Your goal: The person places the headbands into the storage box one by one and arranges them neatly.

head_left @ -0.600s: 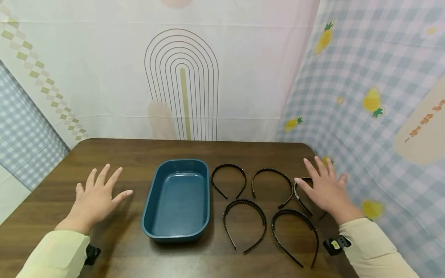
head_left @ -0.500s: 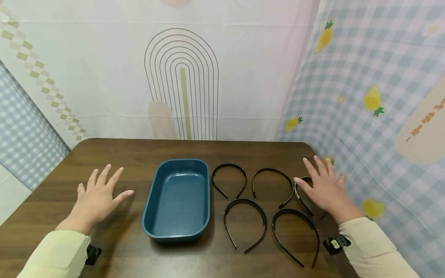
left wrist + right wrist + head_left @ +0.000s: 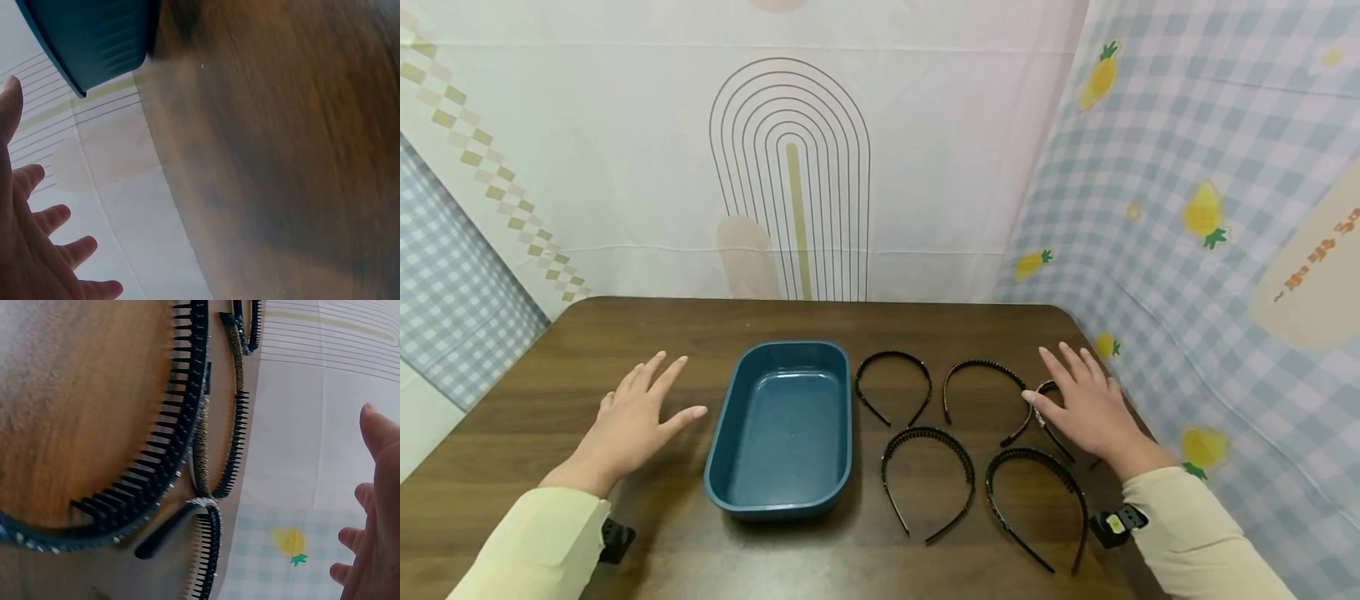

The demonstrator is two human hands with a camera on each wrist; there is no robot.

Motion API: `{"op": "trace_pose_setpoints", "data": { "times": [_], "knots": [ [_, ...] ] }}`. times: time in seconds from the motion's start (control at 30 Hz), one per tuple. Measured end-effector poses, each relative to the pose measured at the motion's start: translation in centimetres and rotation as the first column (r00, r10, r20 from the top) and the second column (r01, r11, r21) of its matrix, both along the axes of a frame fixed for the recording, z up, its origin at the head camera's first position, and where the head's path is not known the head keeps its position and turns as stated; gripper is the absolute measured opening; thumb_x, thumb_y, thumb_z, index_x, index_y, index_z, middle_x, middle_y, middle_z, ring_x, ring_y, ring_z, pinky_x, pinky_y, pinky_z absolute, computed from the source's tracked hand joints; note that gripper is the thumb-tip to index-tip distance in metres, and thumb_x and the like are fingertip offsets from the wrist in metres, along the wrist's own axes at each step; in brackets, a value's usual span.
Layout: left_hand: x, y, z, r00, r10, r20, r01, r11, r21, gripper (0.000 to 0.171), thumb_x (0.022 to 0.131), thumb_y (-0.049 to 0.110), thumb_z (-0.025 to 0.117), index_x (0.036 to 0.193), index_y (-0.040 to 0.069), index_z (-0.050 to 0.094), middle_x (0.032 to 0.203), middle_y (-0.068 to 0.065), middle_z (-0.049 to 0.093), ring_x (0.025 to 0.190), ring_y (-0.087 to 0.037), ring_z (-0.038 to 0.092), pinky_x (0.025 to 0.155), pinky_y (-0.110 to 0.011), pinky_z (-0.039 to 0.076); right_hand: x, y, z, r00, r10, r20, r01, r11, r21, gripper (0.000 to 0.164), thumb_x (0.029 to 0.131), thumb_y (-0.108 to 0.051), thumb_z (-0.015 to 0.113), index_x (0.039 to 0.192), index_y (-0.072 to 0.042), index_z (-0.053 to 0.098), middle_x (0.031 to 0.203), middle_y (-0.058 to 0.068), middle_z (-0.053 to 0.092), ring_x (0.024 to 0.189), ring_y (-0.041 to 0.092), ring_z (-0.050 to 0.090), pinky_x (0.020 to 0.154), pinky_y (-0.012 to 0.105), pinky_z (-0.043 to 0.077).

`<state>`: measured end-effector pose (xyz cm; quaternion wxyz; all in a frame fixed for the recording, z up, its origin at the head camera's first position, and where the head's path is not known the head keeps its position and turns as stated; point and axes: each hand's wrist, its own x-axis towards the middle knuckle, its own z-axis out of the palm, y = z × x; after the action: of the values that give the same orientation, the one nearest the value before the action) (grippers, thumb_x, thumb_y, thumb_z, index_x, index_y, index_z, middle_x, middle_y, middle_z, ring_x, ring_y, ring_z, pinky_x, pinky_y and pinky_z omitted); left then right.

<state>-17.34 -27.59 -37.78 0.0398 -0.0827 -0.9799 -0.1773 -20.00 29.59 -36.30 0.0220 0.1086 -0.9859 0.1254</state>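
Note:
My left hand point(image 3: 625, 429) hovers left of a blue-green rectangular bin point(image 3: 722, 467), fingers spread and nothing in them. On the other side, my right hand point(image 3: 1093, 417) is held over the right end of a group of dark toothed headbands, its fingers straight. It partly covers one silvery headband point(image 3: 1058, 444). In the back row lie a thin black headband point(image 3: 892, 355) and a gold-and-black headband point(image 3: 985, 363). Two wider black headbands, one left point(image 3: 928, 432) and one right point(image 3: 1033, 454), lie in front. The right wrist view shows a sparkly headband point(image 3: 199, 369) close up, teeth inward.
Everything lies on a brown wooden table point(image 3: 662, 325). A white cloth point(image 3: 940, 167) with printed arches hangs behind it, and a blue checked cloth point(image 3: 1150, 150) with pineapples runs along the right side. A black wrist device sits at each cuff.
My left hand has shifted right, closer to the bin. My right hand has moved slightly left over the headbands. The bin and headbands stay in place.

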Motion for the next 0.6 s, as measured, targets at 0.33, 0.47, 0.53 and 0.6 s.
{"op": "trace_pose_setpoints", "data": {
  "times": [0.33,0.47,0.53,0.6],
  "knots": [
    [-0.1,1.3,-0.5,0.996,-0.083,-0.02,0.084,0.987,0.136,0.08,0.093,0.046,0.059,0.154,0.01,0.022,0.155,-0.027,0.018,0.134,-0.057,0.021,0.096,-0.076,0.023,0.1,-0.3,-1.3,0.999,0.038,0.032,-0.035,0.995,-0.099,0.083,0.096,-0.057,0.047,0.157,-0.014,0.011,0.159,0.024,0.009,0.143,0.048,0.004,0.1,0.077,0.011],
    [-0.1,1.7,-0.6,0.993,-0.115,-0.006,0.114,0.969,0.217,0.078,0.094,0.042,0.061,0.153,0.007,0.024,0.154,-0.028,0.019,0.134,-0.057,0.022,0.096,-0.075,0.026,0.2,-0.4,-1.7,0.998,0.06,0.033,-0.056,0.991,-0.125,0.082,0.095,-0.054,0.05,0.156,-0.013,0.015,0.158,0.024,0.011,0.143,0.049,0.007,0.099,0.077,0.012],
    [-0.2,1.9,-0.7,0.991,-0.135,0.0,0.13,0.957,0.259,0.076,0.094,0.039,0.061,0.152,0.005,0.025,0.153,-0.029,0.02,0.135,-0.056,0.023,0.097,-0.074,0.027,0.3,-0.6,-2.0,0.997,0.069,0.033,-0.064,0.988,-0.139,0.081,0.095,-0.053,0.052,0.156,-0.013,0.017,0.158,0.024,0.012,0.142,0.05,0.009,0.099,0.077,0.014],
    [-0.3,2.0,-0.8,0.989,-0.151,0.007,0.142,0.945,0.294,0.075,0.094,0.037,0.061,0.152,0.003,0.025,0.153,-0.03,0.02,0.135,-0.055,0.024,0.097,-0.073,0.028,0.4,-0.7,-2.2,0.996,0.077,0.034,-0.071,0.985,-0.158,0.08,0.094,-0.052,0.054,0.155,-0.013,0.02,0.158,0.023,0.014,0.141,0.051,0.012,0.098,0.077,0.016]
  ]
}}
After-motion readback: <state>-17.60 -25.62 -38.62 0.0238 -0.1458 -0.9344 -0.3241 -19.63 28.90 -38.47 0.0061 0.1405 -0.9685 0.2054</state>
